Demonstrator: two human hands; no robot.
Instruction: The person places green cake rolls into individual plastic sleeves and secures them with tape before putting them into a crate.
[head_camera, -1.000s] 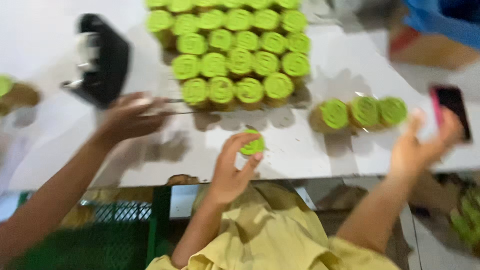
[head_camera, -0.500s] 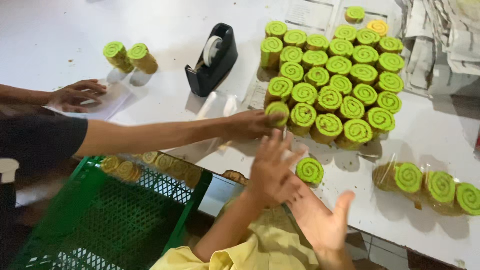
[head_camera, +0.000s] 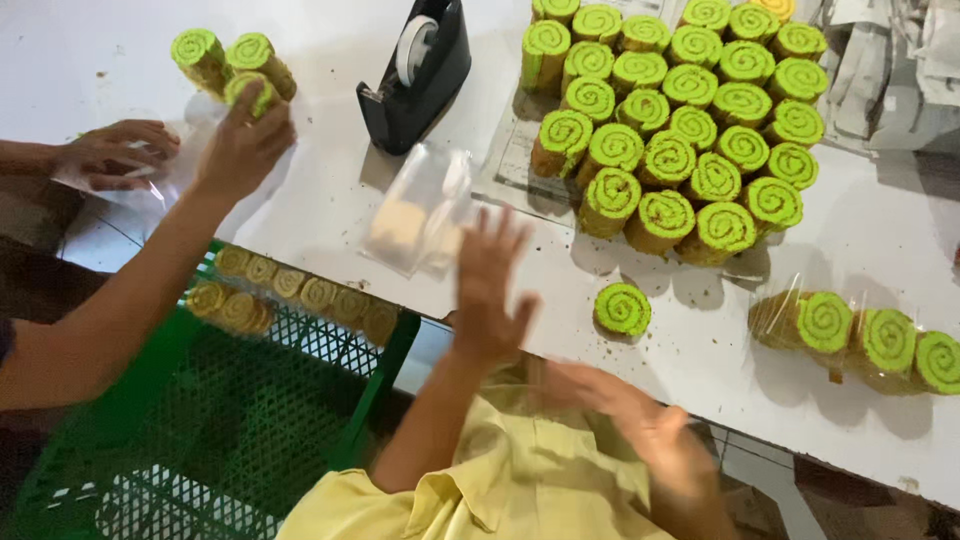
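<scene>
Far left, co-worker's hand (head_camera: 240, 140) clasping a green roll (head_camera: 252, 92). Left hand (head_camera: 490, 285) raised, fingers spread wide, empty, over clear bags (head_camera: 420, 205). At four o'clock of it, lone roll slice (head_camera: 622, 308): green spiral top, flat on white table (head_camera: 880, 240). Right hand (head_camera: 640, 425) blurred, low, open-palmed.

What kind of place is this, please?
Probably a small food-packing workshop: many green swirl roll slices stacked on a white table, clear plastic bags, a tape dispenser and a green crate of wrapped rolls.
</scene>
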